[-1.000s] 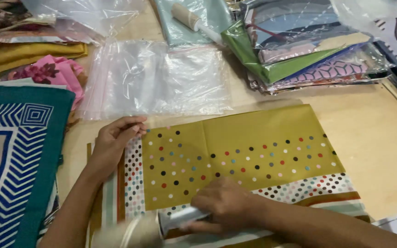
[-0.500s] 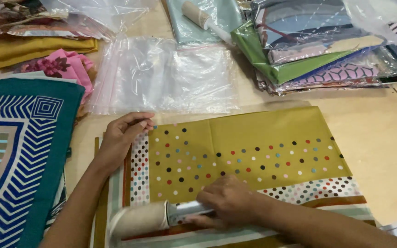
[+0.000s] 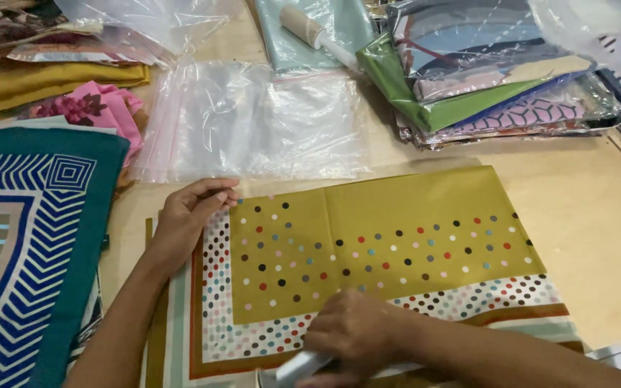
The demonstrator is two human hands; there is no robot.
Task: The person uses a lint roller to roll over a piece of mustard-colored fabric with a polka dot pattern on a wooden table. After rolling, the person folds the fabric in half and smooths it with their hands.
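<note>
A folded mustard-yellow scarf with coloured dots and a dotted white border lies flat in front of me. My left hand presses down on its upper left corner, fingers curled. My right hand is closed around the grey handle of a lint roller at the scarf's near edge. The roller head is cut off by the bottom of the view.
A clear plastic bag lies just beyond the scarf. A teal chevron scarf lies at left, with pink and yellow cloths behind. Bagged scarves are stacked at back right. A second lint roller rests on pale fabric.
My right hand has drawn the lint roller down toward me, so its cream head has dropped out of view. My left hand stays on the scarf's corner.
</note>
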